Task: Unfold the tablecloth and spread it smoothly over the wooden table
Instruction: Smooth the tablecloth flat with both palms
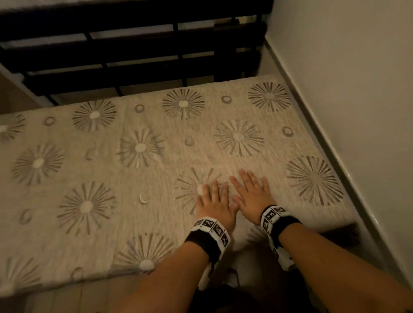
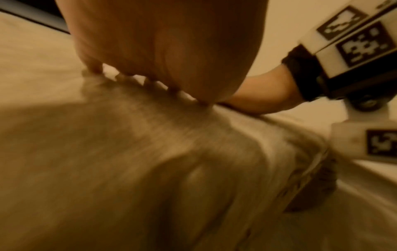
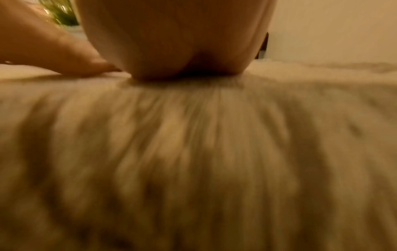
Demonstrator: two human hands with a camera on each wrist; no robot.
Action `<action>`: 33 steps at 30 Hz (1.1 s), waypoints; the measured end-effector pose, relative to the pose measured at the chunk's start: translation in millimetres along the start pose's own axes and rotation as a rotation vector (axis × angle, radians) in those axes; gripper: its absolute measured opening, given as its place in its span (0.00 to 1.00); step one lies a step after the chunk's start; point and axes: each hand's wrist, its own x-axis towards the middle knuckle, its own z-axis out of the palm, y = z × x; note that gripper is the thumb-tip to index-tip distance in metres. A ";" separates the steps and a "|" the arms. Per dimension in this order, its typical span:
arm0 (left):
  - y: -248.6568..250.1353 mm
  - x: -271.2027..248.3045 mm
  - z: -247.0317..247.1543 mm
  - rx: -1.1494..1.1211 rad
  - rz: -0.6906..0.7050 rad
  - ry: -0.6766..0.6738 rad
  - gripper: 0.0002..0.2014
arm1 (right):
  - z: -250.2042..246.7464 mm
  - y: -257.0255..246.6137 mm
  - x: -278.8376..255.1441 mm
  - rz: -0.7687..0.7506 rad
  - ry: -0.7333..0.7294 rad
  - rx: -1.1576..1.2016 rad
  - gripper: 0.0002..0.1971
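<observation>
Across the wooden table, fully hidden, our sunburst-patterned tablecloth [image 1: 140, 158] already lies unfolded; only faint fold ridges seem left to smooth. Near its right end we press left hand [image 1: 214, 203] and right hand [image 1: 251, 194] flat, fingers straight, side by side.

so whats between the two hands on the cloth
Only a thin strip of bare tablecloth between left hand and right hand, thumbs almost meeting; head view.

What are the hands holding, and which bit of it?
Nothing is held. The left hand and right hand lie flat, side by side, fingers straight, pressing on top of the tablecloth near its right end.
</observation>
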 end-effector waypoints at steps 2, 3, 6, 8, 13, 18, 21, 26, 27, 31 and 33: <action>-29.9 -6.0 10.6 0.005 -0.028 -0.002 0.32 | 5.4 -1.5 1.1 0.029 -0.005 -0.014 0.31; -48.9 -9.2 11.9 0.005 -0.034 0.008 0.32 | 5.8 -1.1 2.0 0.040 -0.015 -0.010 0.30; -128.8 -22.9 13.1 -0.040 -0.132 0.028 0.31 | 4.8 -0.8 2.0 0.056 -0.046 -0.008 0.30; -199.9 -39.2 16.6 -0.078 -0.246 0.039 0.32 | 5.0 -1.7 1.0 0.084 -0.051 -0.031 0.29; -371.0 -89.8 22.8 -0.079 -0.381 0.106 0.36 | 1.7 -30.5 -3.4 0.257 0.029 0.092 0.30; -479.5 -107.1 11.5 -0.113 -0.425 0.084 0.32 | -13.1 -122.5 24.6 0.387 0.156 0.149 0.30; -491.3 -96.7 -7.5 -0.097 -0.366 0.165 0.34 | -20.1 -196.5 51.0 0.243 0.182 0.183 0.32; -436.6 -61.4 -39.9 -0.148 -0.136 0.223 0.33 | -21.5 -323.0 94.8 0.027 0.139 0.216 0.30; -425.6 -55.2 -44.7 -0.158 -0.114 0.211 0.33 | -20.0 -343.2 101.8 -0.005 0.129 0.215 0.30; -447.7 -39.0 -47.9 -0.144 -0.181 0.128 0.32 | -15.9 -395.7 131.1 -0.127 0.125 0.161 0.29; -490.9 -37.1 -40.0 -0.127 -0.206 0.059 0.33 | -19.1 -409.2 148.8 -0.179 0.100 0.132 0.30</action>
